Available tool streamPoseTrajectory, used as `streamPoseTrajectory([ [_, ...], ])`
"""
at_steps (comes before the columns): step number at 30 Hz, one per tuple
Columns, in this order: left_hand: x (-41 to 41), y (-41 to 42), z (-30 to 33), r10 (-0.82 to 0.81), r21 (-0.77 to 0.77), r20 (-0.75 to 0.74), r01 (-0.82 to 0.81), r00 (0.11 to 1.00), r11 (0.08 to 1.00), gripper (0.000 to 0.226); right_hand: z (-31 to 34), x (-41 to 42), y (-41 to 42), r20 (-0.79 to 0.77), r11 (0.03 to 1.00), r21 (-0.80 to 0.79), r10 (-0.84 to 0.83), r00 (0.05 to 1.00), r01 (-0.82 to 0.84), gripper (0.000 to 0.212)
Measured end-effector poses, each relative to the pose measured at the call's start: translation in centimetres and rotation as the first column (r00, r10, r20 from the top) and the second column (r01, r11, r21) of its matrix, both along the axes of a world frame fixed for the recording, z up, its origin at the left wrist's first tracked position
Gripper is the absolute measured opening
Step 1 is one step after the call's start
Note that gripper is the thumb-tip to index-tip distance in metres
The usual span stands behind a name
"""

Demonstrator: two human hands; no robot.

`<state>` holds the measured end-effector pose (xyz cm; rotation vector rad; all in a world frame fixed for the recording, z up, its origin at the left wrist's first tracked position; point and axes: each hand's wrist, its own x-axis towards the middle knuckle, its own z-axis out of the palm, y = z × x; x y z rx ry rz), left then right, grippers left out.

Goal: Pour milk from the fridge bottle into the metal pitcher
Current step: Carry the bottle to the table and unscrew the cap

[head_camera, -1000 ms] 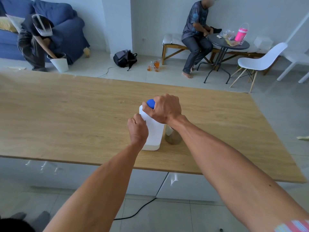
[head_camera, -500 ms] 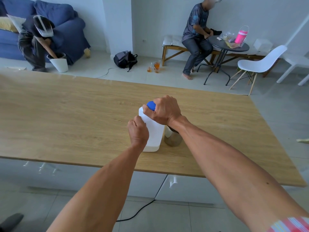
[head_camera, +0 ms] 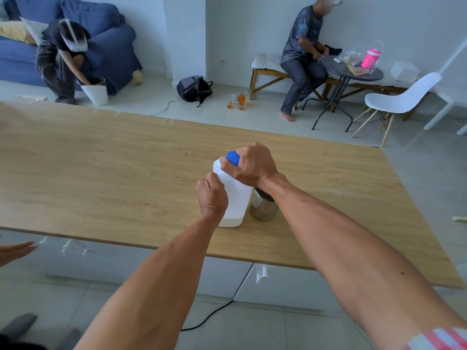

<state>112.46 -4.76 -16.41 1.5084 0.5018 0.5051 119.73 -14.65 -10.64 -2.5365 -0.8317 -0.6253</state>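
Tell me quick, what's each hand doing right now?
Left hand: closed around the side of the white milk bottle.
Right hand: closed on the bottle's blue cap.

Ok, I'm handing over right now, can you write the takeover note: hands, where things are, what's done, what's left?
Left hand: gripping the side of the white milk bottle, steadying it upright on the wooden table.
Right hand: closed over the blue cap, which sits on the bottle.
Metal pitcher: on the table just right of the bottle, partly hidden by the right forearm.
Done: bottle and pitcher set side by side.
Left: take the cap off, lift the bottle, pour into the pitcher.
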Motion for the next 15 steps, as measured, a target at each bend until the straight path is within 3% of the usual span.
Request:
streamPoseTrajectory([
  [15, 0.39, 0.24, -0.32, 0.007, 0.002, -0.007, -0.007, 1.000, 1.000, 0.032, 0.36, 0.97, -0.43, -0.005, 0.991, -0.063, 0.122, 0.993, -0.122, 0.053],
])
